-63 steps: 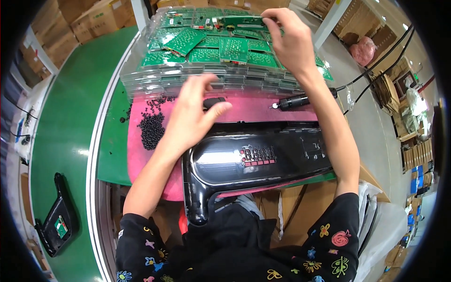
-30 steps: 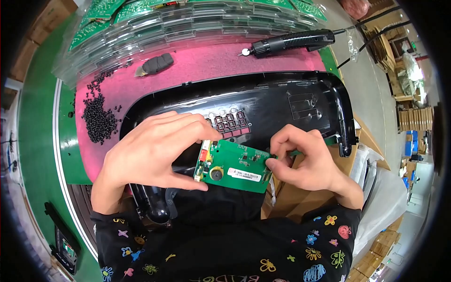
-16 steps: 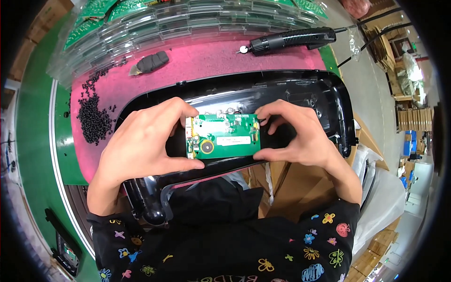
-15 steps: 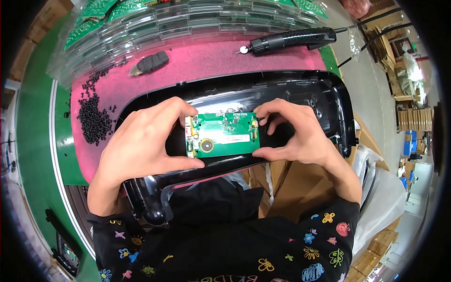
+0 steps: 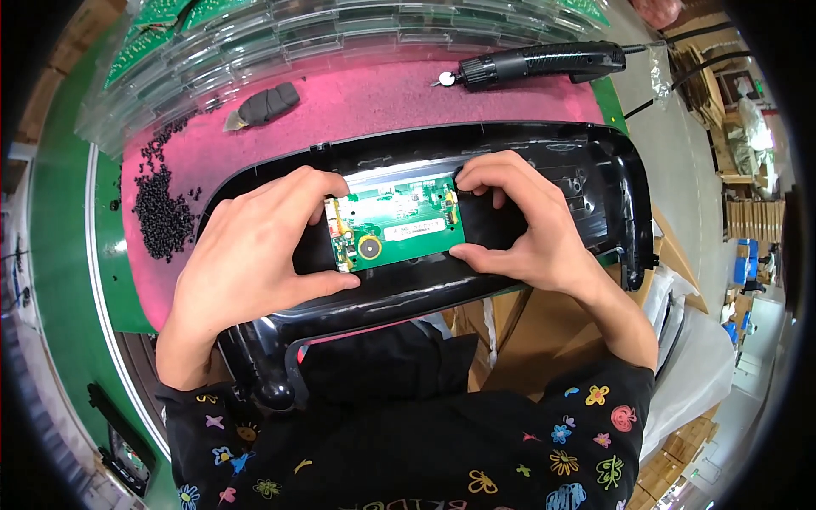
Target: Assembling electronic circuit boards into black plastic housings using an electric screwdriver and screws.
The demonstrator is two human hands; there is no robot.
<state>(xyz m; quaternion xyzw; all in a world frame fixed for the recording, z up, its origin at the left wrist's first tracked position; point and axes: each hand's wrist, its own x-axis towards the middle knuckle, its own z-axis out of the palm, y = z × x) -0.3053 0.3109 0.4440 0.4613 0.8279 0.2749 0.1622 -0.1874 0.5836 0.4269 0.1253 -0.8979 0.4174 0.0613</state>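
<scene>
1. Between my two hands, at the centre of the head view, lay the green circuit board [image 5: 398,229], set flat in the hollow of the black plastic housing [image 5: 595,183].
2. My left hand [image 5: 255,255] grasped the board's left end: the fingers curled over its top left corner and the thumb ran along beneath its lower left edge, touching it.
3. My right hand [image 5: 527,225] grasped the right end: the fingertips pressed at the upper right corner and the thumb tip met the lower right edge.
4. Neither hand was released or balled into a fist; both were pinched onto the board from opposite ends, so only its middle showed, with a round gold part near the left and a white label near the middle.
5. I could not tell whether the board was fully seated in the housing or lifted slightly off it.
6. Beneath the housing lay a pink mat [image 5: 357,102], on a green work surface [image 5: 64,229].
7. Left of my left hand, well apart from it, a heap of small black pellets [image 5: 161,217] sat on the mat.
8. Beyond the housing, a black powered screwdriver [image 5: 544,61] lay across the mat's far edge, and a small dark grey part [image 5: 265,104] lay to its left.
9. Farthest off stood a stack of clear plastic trays [image 5: 255,42] holding more green boards.
</scene>
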